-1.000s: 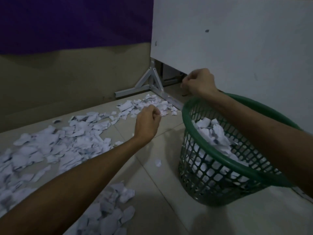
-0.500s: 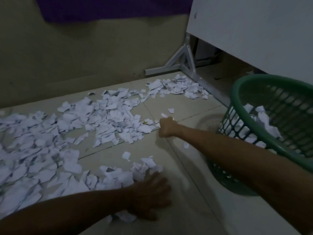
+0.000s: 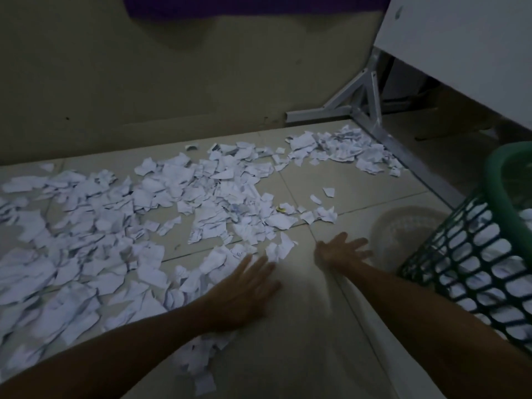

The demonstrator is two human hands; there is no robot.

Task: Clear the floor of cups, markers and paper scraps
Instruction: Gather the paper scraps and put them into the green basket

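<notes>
Left hand (image 3: 244, 292) flat, fingers spread, palm down at the near edge of the paper scraps (image 3: 121, 226); fingertips touch the closest pieces. It holds nothing. Right hand (image 3: 341, 250) also wide and empty, fingers splayed just over bare tile, between the scraps and the green basket (image 3: 472, 254). Motion blur on both; contact of the right palm with the floor cannot be told.

Key relation: the litter lies forward and to the left of both hands. Its long axis runs from the near left corner toward the white metal frame (image 3: 365, 108) at the far right. The left hand is nearer the bulk; the right is nearer the basket. Likely next: sweep inward, gather a heap between the palms, lift right.

Scraps: thin, torn, irregular, crumpled, white with faint markings, overlapping loosely. They should slide easily on the smooth, glossy tile floor (image 3: 302, 355). Basket: rigid plastic lattice, tilted, already holding scraps. No cups or markers seen.
</notes>
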